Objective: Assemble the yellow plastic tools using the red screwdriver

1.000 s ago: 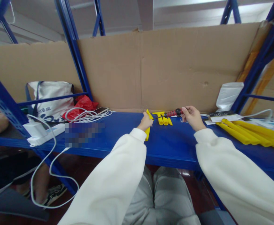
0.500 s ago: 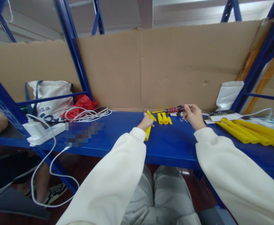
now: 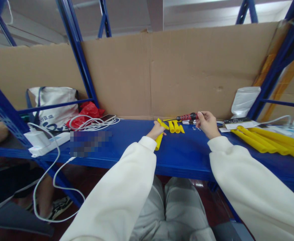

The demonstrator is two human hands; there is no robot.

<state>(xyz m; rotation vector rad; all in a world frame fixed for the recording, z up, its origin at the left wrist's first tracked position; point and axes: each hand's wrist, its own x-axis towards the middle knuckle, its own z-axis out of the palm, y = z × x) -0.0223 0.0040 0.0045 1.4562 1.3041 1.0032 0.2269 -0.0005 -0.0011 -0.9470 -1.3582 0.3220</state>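
A tall brown cardboard panel [image 3: 199,70] stood behind the red-and-black screwdriver [image 3: 187,117], and the blue surface [image 3: 184,154] stretched beneath it and out to both sides. A white cloth bag [image 3: 57,98] sat well to the left of the screwdriver, and a group of long yellow tubes [image 3: 254,142] lay side by side well to its right. Also well to its left were a white power strip [image 3: 53,140] and a red plastic bag [image 3: 91,109], while a white pouch [image 3: 244,100] stood to its right, near the cardboard. The right hand [image 3: 208,124] was closed on the handle end of the screwdriver. The left hand [image 3: 156,130], just left of the screwdriver's tip, was wrapped around a yellow tube [image 3: 158,144]; a shorter yellow piece angled across this tube's upper part, right by the tip, though whether the two were joined could not be told. On the near side of the screwdriver lay three short yellow pieces [image 3: 177,128], and tiny pale bits [image 3: 194,128] were scattered below its handle, beside the right hand
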